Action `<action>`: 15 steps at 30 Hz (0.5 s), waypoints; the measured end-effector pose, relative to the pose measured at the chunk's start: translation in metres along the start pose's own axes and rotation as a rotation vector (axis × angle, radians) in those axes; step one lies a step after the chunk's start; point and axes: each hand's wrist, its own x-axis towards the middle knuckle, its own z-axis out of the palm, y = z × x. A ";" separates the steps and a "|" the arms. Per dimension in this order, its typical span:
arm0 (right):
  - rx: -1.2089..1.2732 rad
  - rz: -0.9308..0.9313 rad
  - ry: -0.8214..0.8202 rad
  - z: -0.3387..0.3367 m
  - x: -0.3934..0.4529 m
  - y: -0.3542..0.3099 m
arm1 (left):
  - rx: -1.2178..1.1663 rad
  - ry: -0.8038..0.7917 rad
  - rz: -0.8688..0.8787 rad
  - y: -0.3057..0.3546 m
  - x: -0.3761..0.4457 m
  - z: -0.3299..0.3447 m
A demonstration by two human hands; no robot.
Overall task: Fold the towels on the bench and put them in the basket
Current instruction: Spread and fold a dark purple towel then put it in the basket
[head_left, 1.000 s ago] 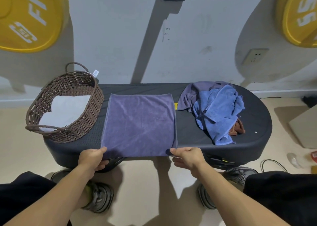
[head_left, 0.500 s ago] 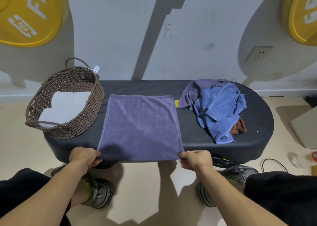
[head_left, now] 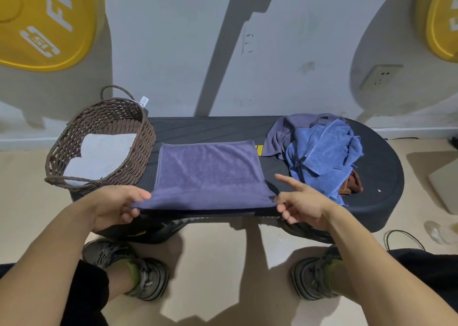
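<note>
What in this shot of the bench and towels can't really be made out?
Head view, the only one:
- Brown cloth: mostly buried under the blue towel.
- Basket contents: only a white towel's top shows; the wall hides the rest.
- Yellow discs: lettering cut by the frame edges.
- Basket tag: print too small.

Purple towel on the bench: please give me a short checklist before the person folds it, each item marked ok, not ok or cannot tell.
1. Purple towel lies flat: ok.
2. Left hand pinches the near left corner: ok.
3. Right hand pinches the near right corner: cannot tell, forefinger points out.
4. Far edge free of the pile: ok.
5. Basket has room: ok, one white towel inside.
</note>
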 end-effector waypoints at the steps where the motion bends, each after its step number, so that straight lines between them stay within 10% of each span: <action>1: -0.030 -0.037 -0.005 0.000 -0.002 -0.003 | -0.022 -0.022 0.006 0.000 0.000 -0.002; 7: -0.159 -0.165 -0.003 0.001 -0.011 -0.004 | 0.122 -0.151 0.191 -0.001 -0.004 -0.010; 15: -0.337 -0.382 0.275 0.004 -0.004 -0.023 | 0.301 0.171 0.408 0.020 -0.013 0.000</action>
